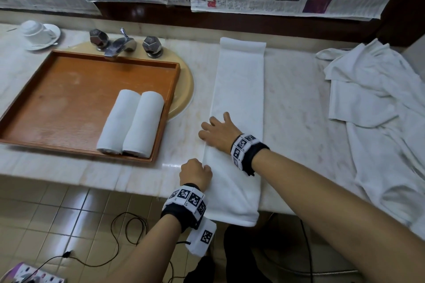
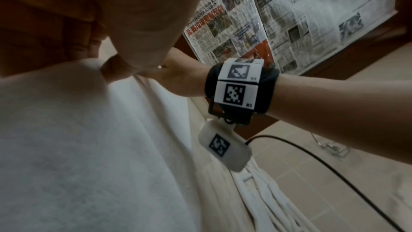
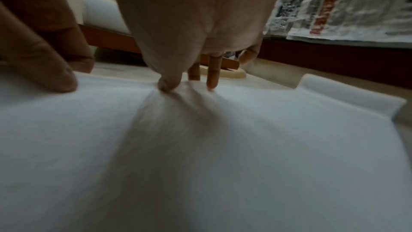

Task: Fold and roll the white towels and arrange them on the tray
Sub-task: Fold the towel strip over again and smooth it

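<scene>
A long folded white towel (image 1: 239,89) lies lengthwise on the marble counter (image 1: 296,103), its near end hanging over the front edge. My right hand (image 1: 213,130) lies flat on the towel's left side with fingers spread; in the right wrist view its fingertips (image 3: 210,78) press into the cloth (image 3: 223,147) and wrinkle it. My left hand (image 1: 195,172) is curled like a fist at the towel's left edge near the counter front and grips that edge (image 2: 89,147). Two rolled white towels (image 1: 118,122) (image 1: 143,124) lie side by side in the orange-brown tray (image 1: 69,99).
A heap of loose white towels (image 1: 379,122) covers the counter's right end. The tray sits over a beige basin (image 1: 184,89) below a metal faucet (image 1: 115,46). An upturned cup on a saucer (image 1: 39,34) stands at the far left. Cables trail on the tiled floor (image 1: 69,213).
</scene>
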The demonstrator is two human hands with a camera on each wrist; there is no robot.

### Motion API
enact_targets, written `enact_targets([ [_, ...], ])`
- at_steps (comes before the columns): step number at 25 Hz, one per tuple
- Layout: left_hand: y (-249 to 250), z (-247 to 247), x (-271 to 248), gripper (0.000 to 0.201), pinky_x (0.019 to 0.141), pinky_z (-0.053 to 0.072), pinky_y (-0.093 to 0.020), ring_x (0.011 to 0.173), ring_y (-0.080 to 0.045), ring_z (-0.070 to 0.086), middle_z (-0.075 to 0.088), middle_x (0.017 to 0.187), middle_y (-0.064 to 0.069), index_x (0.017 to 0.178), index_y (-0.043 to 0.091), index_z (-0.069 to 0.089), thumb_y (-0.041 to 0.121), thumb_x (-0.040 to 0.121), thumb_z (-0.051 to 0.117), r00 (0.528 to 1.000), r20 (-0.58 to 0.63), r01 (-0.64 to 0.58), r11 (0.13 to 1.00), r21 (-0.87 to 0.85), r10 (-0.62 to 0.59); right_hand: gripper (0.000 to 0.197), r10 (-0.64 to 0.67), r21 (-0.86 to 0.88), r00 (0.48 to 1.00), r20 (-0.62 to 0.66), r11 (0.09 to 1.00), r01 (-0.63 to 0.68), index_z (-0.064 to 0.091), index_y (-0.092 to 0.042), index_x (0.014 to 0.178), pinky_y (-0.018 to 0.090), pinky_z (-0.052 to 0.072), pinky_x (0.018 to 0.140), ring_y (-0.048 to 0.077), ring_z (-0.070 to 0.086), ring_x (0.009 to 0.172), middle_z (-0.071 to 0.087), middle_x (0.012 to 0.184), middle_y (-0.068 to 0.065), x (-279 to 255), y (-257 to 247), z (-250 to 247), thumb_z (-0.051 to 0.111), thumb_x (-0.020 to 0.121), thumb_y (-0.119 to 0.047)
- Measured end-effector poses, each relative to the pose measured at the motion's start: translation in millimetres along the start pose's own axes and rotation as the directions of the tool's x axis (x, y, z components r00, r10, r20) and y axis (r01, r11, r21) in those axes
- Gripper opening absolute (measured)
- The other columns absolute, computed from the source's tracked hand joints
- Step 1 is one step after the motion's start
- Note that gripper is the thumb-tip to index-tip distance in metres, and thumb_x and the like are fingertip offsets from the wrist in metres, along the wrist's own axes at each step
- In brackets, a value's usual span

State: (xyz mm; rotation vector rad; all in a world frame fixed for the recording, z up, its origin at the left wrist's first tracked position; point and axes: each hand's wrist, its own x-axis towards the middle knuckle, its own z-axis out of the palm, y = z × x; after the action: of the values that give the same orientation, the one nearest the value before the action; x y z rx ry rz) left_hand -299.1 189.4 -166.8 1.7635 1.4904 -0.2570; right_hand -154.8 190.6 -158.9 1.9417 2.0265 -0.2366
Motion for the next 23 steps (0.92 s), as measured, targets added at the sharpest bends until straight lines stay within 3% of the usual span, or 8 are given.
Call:
enact_targets([
  [3, 5.1, -8.5, 2.1, 0.03, 0.078, 0.044, -0.034, 0.105, -0.028, 0.055, 0.057, 0.113, -0.006, 0.113, 0.012, 0.052, 0.029, 0.089, 0.057, 0.998, -0.047, -0.035, 0.985, 0.169, 0.043, 0.053, 0.343, 0.327, 0.939, 0.02, 0.886, -0.33, 0.019, -0.022, 0.151, 0.061, 0.014, 0.11, 0.021, 0.01, 0.147, 0.004, 0.162, 0.002, -30.9, -1.3, 30.7, 0.04, 0.102, -0.026],
  [6, 30.9, -4.1, 16.2, 0.057, 0.111, 0.028, -0.045, 0.143, -0.029, 0.022, 0.025, 0.155, -0.01, 0.146, 0.009, 0.028, 0.039, 0.099, 0.041, 0.952, -0.126, -0.242, 0.938, 0.249, 0.279, 0.062, 0.562, 0.43, 0.807, 0.18, 0.693, -0.579, -0.004, -0.016, 0.154, 0.066, 0.001, 0.113, 0.017, -0.014, 0.148, -0.019, 0.161, -0.001, -59.6, 12.1, 55.6, 0.027, 0.104, -0.036],
  [10, 60.6, 22.8, 41.4, 0.059, 0.119, -0.011, -0.043, 0.146, -0.014, -0.022, -0.021, 0.159, 0.007, 0.153, 0.023, -0.011, 0.045, 0.104, 0.011, 0.707, 0.331, -0.706, 0.653, 0.274, 0.625, 0.066, 0.538, 0.441, 0.802, 0.259, 0.673, -0.593, -0.015, -0.014, 0.152, 0.068, -0.006, 0.111, 0.013, -0.023, 0.145, -0.028, 0.158, 0.0, -69.6, 24.1, 68.3, 0.016, 0.103, -0.045],
  [11, 58.0, 24.5, 53.5, 0.059, 0.118, -0.014, -0.043, 0.145, -0.015, -0.024, -0.024, 0.158, 0.007, 0.153, 0.024, -0.013, 0.046, 0.103, 0.009, 0.731, 0.343, -0.682, 0.655, 0.327, 0.59, 0.067, 0.534, 0.432, 0.804, 0.262, 0.68, -0.592, -0.016, -0.014, 0.152, 0.068, -0.007, 0.111, 0.012, -0.024, 0.145, -0.029, 0.157, -0.001, -69.7, 24.7, 68.8, 0.015, 0.103, -0.047],
  [14, 55.9, 11.6, 75.9, 0.065, 0.117, -0.015, -0.048, 0.144, -0.021, -0.028, -0.03, 0.156, -0.002, 0.152, 0.017, -0.017, 0.048, 0.102, 0.011, 0.968, 0.055, -0.247, 0.896, 0.368, 0.244, 0.071, 0.537, 0.415, 0.796, 0.278, 0.68, -0.604, -0.017, -0.013, 0.152, 0.069, -0.008, 0.11, 0.012, -0.026, 0.144, -0.031, 0.156, -0.001, -69.2, 24.4, 68.7, 0.017, 0.102, -0.049],
  [16, 70.8, 8.1, 76.1, 0.065, 0.118, -0.012, -0.048, 0.145, -0.021, -0.025, -0.027, 0.157, -0.003, 0.153, 0.013, -0.014, 0.046, 0.103, 0.012, 0.95, 0.054, -0.309, 0.898, 0.315, 0.308, 0.074, 0.536, 0.421, 0.797, 0.279, 0.677, -0.603, -0.014, -0.01, 0.152, 0.069, -0.009, 0.109, 0.016, -0.025, 0.145, -0.029, 0.157, 0.003, -66.8, 24.8, 64.5, 0.021, 0.101, -0.051],
  [19, 87.4, 13.5, 80.6, 0.058, 0.118, -0.009, -0.043, 0.148, -0.015, -0.015, -0.018, 0.16, 0.006, 0.154, 0.021, -0.007, 0.041, 0.105, 0.014, 0.676, 0.352, -0.736, 0.62, 0.272, 0.648, 0.08, 0.523, 0.428, 0.802, 0.288, 0.68, -0.596, -0.009, -0.006, 0.153, 0.07, -0.009, 0.109, 0.02, -0.023, 0.146, -0.024, 0.159, 0.009, -62.9, 28.8, 58.7, 0.026, 0.098, -0.053],
  [23, 78.9, -5.7, 106.2, 0.061, 0.116, -0.012, -0.045, 0.147, -0.019, -0.019, -0.024, 0.158, 0.0, 0.152, 0.015, -0.014, 0.036, 0.105, 0.017, 0.905, 0.122, -0.418, 0.798, 0.434, 0.408, 0.079, 0.514, 0.418, 0.799, 0.314, 0.68, -0.602, -0.01, -0.005, 0.152, 0.07, -0.007, 0.109, 0.02, -0.024, 0.146, -0.027, 0.158, 0.009, -62.3, 31.7, 58.4, 0.027, 0.099, -0.05],
])
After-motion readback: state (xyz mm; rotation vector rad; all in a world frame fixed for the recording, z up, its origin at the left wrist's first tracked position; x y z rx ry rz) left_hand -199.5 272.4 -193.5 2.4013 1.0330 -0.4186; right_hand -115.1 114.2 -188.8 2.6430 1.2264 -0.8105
